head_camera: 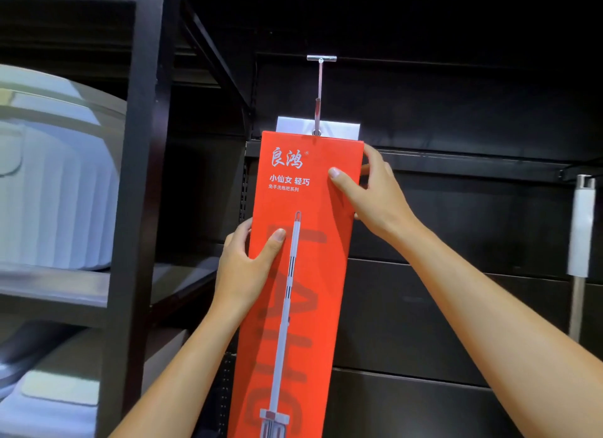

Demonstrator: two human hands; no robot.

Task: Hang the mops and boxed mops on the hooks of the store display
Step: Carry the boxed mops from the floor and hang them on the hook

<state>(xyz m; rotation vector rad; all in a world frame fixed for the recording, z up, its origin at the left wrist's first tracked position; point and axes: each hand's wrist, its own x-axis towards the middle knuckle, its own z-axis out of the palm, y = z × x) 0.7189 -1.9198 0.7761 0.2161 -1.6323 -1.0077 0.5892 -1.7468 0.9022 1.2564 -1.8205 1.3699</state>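
A tall red boxed mop [303, 274] with white lettering and a mop picture stands upright in front of the dark display wall. Its white top tab [339, 129] sits at the tip of a metal hook [319, 95] that sticks out from the wall. My left hand [243, 264] grips the box's left edge at mid height, thumb on the front. My right hand [375, 193] grips the right edge near the top, thumb on the front too. A bare mop with a white handle grip [582, 229] hangs at the far right.
A black shelf frame [140, 176] stands at the left, with pale ribbed plastic tubs [58, 189] on its shelves. Dark horizontal wall panels [440, 307] run behind the box. A dark rail [473, 163] crosses the wall at the right.
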